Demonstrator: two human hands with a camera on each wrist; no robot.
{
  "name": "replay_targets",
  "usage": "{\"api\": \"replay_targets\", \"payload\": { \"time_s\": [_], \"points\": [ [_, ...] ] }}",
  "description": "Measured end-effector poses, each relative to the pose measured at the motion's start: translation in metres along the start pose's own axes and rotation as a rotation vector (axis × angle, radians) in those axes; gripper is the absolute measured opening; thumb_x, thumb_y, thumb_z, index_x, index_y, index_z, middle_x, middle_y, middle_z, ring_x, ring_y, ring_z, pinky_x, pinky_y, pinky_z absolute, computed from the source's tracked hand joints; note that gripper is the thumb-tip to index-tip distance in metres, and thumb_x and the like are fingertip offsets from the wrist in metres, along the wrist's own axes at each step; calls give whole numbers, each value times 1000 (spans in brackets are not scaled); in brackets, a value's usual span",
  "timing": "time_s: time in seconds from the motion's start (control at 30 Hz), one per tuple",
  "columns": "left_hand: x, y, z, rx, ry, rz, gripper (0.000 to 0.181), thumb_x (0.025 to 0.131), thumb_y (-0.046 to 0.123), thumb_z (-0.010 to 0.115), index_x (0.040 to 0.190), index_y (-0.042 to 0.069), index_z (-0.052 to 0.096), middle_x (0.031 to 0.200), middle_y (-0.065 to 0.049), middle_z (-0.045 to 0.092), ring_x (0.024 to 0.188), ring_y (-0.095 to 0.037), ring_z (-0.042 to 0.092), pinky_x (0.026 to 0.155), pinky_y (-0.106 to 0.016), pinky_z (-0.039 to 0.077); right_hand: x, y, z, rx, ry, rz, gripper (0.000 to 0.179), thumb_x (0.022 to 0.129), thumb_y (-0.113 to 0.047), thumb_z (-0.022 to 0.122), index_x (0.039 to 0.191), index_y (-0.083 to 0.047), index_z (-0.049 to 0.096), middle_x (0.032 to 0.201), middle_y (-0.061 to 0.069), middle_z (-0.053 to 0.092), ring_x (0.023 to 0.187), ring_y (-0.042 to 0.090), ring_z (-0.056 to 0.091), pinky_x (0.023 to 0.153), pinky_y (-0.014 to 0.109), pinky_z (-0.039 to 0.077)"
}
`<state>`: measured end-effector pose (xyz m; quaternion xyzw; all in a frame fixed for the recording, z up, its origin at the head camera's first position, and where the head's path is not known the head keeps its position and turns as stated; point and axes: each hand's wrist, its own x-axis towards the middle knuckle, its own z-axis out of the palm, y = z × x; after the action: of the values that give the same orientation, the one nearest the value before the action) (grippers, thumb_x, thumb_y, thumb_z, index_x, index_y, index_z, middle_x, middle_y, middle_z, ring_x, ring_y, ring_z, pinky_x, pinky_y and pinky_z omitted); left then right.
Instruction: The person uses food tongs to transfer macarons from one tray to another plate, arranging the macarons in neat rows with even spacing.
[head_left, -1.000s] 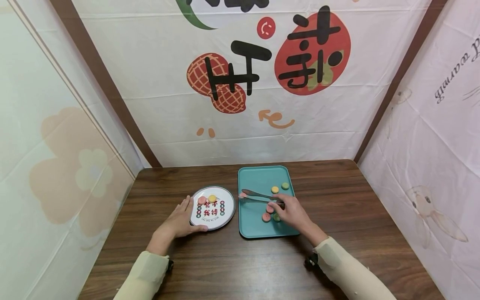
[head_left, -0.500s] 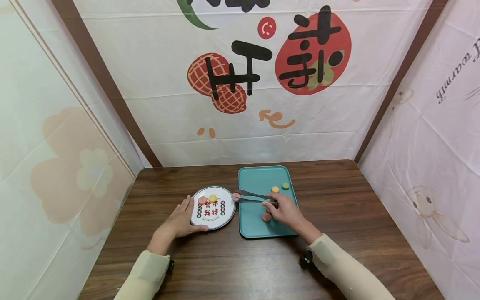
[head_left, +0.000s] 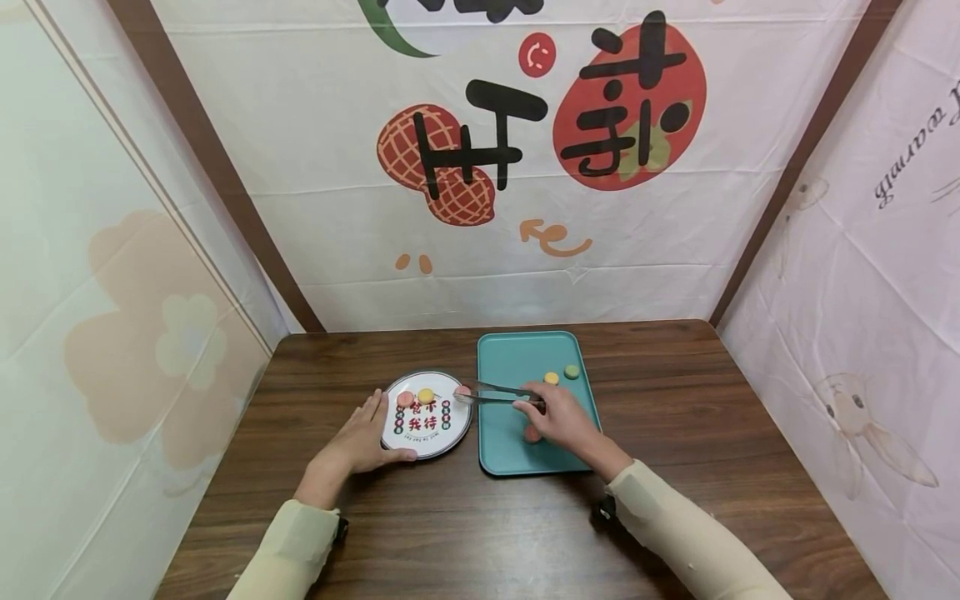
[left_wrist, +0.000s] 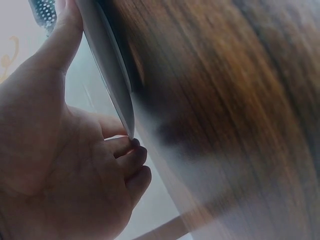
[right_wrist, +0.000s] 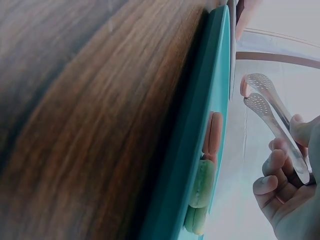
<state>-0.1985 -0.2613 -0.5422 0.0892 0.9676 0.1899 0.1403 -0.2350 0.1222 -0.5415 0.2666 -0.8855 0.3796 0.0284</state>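
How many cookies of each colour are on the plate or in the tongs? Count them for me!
Pink: 2, a pink cookie on the plate and the held cookie in the tongs
Yellow: 1, a yellow cookie on the plate
Total: 3

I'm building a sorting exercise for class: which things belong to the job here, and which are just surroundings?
Apparently in the job:
tongs, held by the right hand
pink macaron at the tongs' tips
plate, touched by the left hand
plated macarons
tray
tray macarons

Just surroundings:
backdrop
table, only as support
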Motion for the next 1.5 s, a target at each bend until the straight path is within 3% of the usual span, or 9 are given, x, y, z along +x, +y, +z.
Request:
{"api": "replay_targets", "payload": {
  "time_s": [0.37, 0.6, 0.87, 1.2, 1.37, 1.5],
  "points": [
    [2, -2, -1, 13, 0, 9, 139, 83, 71, 81, 165, -16, 10, 173, -37, 9, 162, -51, 12, 132, -61, 16, 11, -4, 2, 11, 4, -1, 44, 108, -32, 69, 137, 2, 69, 75, -9, 61, 57, 7, 51, 55, 28, 45],
    [2, -3, -2, 6, -8, 11, 138, 84, 71, 81, 165, -16, 10, 173, -37, 9, 162, -51, 12, 132, -61, 16, 16, -4, 5, -44, -9, -5, 43, 108, -34, 68, 135, 0, 71, 78, -7, 60, 59, 7, 50, 55, 28, 45],
    [3, -2, -1, 4, -8, 8, 138, 84, 71, 81, 165, -15, 10, 173, -37, 8, 162, -51, 11, 133, -60, 15, 22, -7, 7, -62, -34, -3, 43, 108, -33, 69, 135, 0, 71, 100, 3, 73, 75, 6, 62, 68, 33, 57],
    [1, 0, -2, -8, -17, -5, 139, 84, 71, 81, 165, -15, 9, 174, -36, 7, 162, -50, 11, 133, -61, 16, 27, -10, 12, -67, -40, 21, 42, 107, -32, 69, 136, -1, 71, 106, 8, 76, 81, 10, 69, 72, 37, 61],
    [0, 1, -4, -14, -17, -4, 139, 83, 72, 81, 166, -14, 9, 174, -36, 7, 162, -50, 11, 132, -61, 16, 31, -13, 14, -91, -46, 32, 43, 108, -33, 68, 137, -2, 70, 106, 7, 76, 79, 10, 67, 70, 36, 60],
    [1, 0, -3, -8, -15, -4, 138, 83, 72, 81, 166, -14, 10, 174, -36, 8, 162, -50, 11, 133, -60, 16, 33, -13, 16, -103, -62, 30, 44, 109, -33, 68, 138, -1, 69, 99, 4, 73, 68, 9, 60, 62, 33, 54]
  ]
}}
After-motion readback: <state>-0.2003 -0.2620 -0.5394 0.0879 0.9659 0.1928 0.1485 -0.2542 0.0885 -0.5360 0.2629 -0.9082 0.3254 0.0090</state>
